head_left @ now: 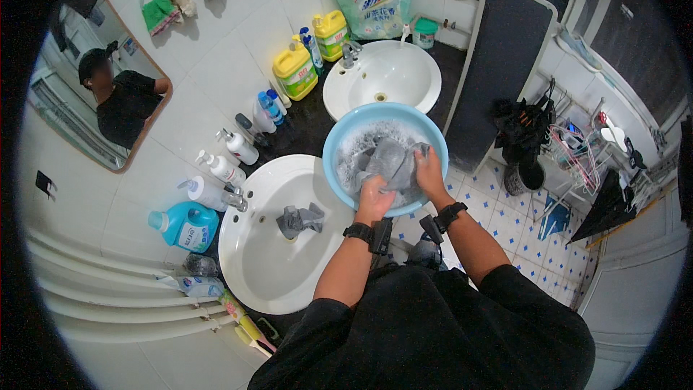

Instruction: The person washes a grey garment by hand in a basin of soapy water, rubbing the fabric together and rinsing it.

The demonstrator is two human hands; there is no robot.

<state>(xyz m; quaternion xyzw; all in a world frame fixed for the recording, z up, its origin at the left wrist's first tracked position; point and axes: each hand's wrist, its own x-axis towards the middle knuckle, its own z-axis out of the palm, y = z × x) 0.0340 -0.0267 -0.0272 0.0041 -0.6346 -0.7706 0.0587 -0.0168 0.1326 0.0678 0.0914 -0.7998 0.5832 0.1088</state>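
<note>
A light blue basin [330, 161] of foamy water [368, 141] stands partly over the two sinks' counter. Inside it, a wet grey cloth [390, 159] is bunched up, its lower part hidden in suds. My left hand [375, 198] grips the cloth's near side, fingers closed on it. The far right part of the same cloth is held in my right hand [429, 173], by the basin's right wall. A second small grey cloth [299, 221] lies crumpled over the drain of the near white sink [249, 267].
Behind the basin is another white sink [419, 76]. Yellow jugs [296, 72], pump bottles [237, 146] and a blue detergent bottle [184, 227] line the wall. A dark tall panel [498, 65] stands at the right, near a cluttered rack [577, 152].
</note>
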